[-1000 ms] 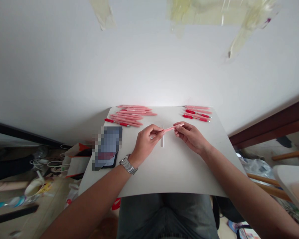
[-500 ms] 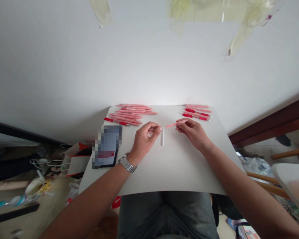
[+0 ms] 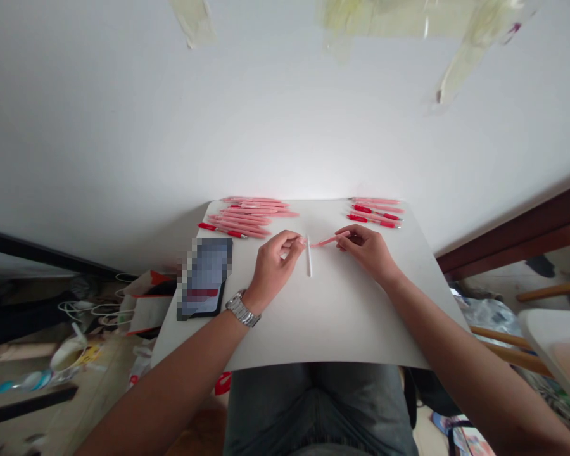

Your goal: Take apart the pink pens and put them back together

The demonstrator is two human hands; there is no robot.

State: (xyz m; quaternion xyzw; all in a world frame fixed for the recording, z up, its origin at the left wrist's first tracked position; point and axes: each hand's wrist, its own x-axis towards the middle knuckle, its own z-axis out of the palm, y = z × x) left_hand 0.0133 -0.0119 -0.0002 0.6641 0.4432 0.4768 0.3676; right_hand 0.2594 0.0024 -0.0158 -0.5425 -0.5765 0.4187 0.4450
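Note:
My right hand (image 3: 368,251) pinches a thin pink pen barrel (image 3: 327,241) that points left over the white table (image 3: 323,316). My left hand (image 3: 273,261) is curled with its fingertips pressed together at the barrel's left tip; what it holds, if anything, is too small to make out. A white refill stick (image 3: 308,264) lies on the table between my hands. A pile of several pink pens (image 3: 249,216) lies at the far left, and a smaller row of red-and-pink pens (image 3: 375,212) at the far right.
A phone (image 3: 204,277) lies at the table's left edge. Bags and clutter sit on the floor to the left (image 3: 76,329). A wooden frame (image 3: 517,240) and a second white tabletop (image 3: 558,354) stand to the right. A white wall rises behind the table.
My hands pulled apart half a second ago, the right one keeping the pink barrel, and have now come back together at its tip. The white stick has stayed on the table.

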